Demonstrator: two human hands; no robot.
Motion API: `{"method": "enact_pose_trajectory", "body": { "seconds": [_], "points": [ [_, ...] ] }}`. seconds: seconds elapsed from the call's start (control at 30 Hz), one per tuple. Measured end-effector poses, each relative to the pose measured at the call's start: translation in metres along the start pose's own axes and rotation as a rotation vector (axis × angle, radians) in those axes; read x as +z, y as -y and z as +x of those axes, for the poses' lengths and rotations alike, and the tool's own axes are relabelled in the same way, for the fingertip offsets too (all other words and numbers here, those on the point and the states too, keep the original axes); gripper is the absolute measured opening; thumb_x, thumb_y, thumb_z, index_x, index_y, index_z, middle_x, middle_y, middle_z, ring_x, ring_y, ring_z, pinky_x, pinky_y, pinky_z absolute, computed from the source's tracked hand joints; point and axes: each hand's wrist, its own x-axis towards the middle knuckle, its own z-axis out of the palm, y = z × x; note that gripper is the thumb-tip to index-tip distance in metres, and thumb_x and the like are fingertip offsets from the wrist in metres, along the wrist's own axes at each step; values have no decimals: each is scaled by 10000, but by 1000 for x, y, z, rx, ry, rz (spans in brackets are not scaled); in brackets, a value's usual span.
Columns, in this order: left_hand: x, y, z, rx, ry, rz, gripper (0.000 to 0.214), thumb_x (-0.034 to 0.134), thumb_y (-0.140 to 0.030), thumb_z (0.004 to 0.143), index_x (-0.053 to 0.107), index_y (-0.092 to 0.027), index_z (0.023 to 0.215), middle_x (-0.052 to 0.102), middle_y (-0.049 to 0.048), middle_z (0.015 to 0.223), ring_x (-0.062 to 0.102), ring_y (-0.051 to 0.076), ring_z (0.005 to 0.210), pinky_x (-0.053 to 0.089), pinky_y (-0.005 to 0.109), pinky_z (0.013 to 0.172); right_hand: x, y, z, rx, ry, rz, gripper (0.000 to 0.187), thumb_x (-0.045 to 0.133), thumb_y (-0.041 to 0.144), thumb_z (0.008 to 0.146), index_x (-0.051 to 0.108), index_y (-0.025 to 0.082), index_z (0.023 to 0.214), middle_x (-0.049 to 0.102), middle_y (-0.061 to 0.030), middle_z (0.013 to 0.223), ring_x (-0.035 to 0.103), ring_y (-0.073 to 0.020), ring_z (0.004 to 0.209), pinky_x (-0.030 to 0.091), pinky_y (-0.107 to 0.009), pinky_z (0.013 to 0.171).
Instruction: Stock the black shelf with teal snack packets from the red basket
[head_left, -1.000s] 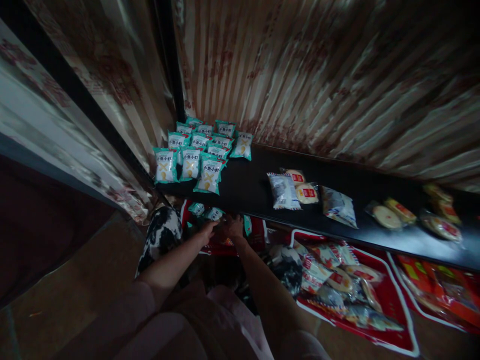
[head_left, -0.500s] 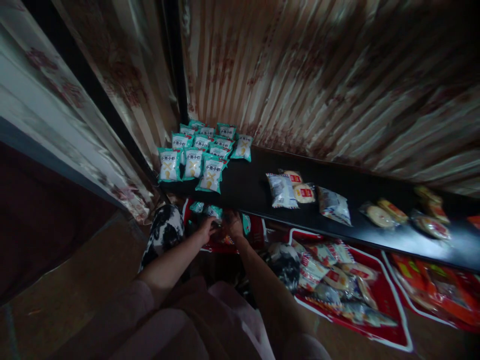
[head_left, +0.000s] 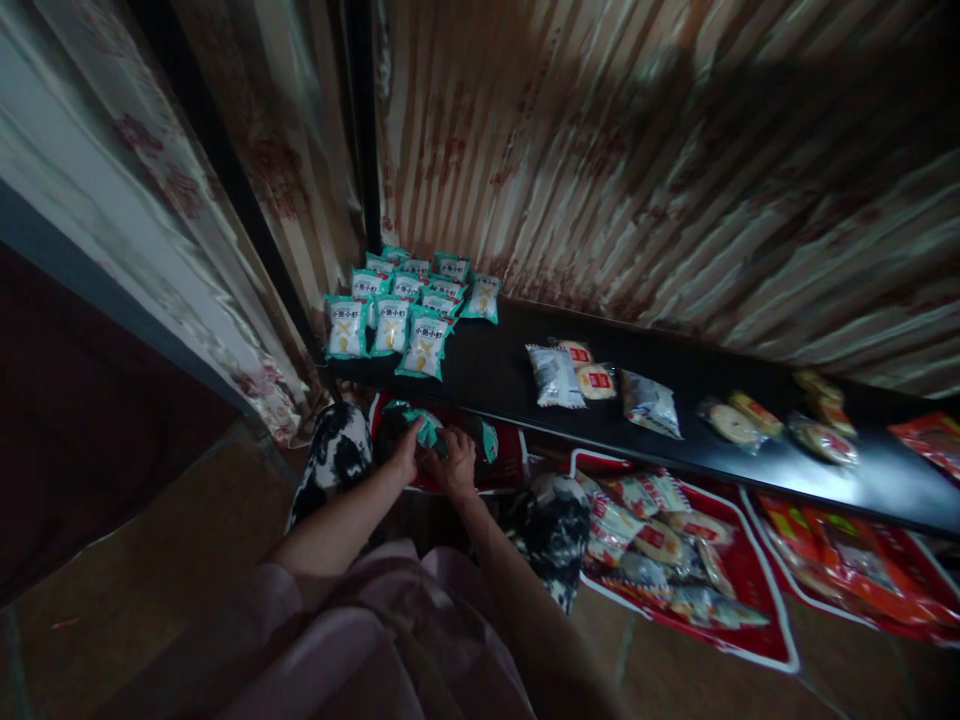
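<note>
Teal packet (head_left: 428, 430): gripped by left hand (head_left: 407, 452) and right hand (head_left: 458, 464) over red tray (head_left: 512, 462); black shelf (head_left: 496, 378) at 12 o'clock, curtains (head_left: 600, 170) behind; hands drawn back since.

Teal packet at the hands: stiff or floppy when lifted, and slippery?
Probably light and puffy: the teal packet by the left hand and right hand looks like the pillowy shelf packets, which keep their shape. Its glossy film may be slippery. Contents are likely crushable, so squeeze gently.

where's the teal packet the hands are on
Head view, left of centre: the teal packet sits between the left hand and right hand, over the red tray, just below the black shelf.
</note>
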Motion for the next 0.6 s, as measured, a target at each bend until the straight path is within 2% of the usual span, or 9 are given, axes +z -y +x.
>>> {"method": "enact_pose_trajectory", "body": {
  "seconds": [0.17, 0.33, 0.6],
  "points": [
    [-6, 6, -5, 16, 14, -57, 323, 729, -450, 685, 619, -156, 759, 605, -9, 580, 562, 111, 514, 388, 211, 502, -2, 9, -19, -17, -5, 14, 336, 580, 229, 766, 577, 206, 1101, 503, -129, 1293, 456, -279, 1201, 390, -449, 972],
    [-9, 7, -11, -27, 0, -60, 321, 671, -474, 727, 620, -159, 758, 580, -14, 524, 526, 110, 444, 372, 218, 461, -9, 15, -30, -27, 30, 25, 322, 561, 216, 794, 562, 201, 1116, 502, -135, 1322, 429, -295, 1247, 393, -475, 972],
    [-12, 6, -20, 54, 99, -250, 289, 630, -391, 752, 643, -143, 900, 699, 54, 756, 665, 189, 693, 506, 269, 627, -17, 21, -43, -97, 26, 4, 316, 539, 199, 817, 565, 205, 1132, 513, -108, 1330, 426, -285, 1245, 376, -455, 976]
  ]
}}
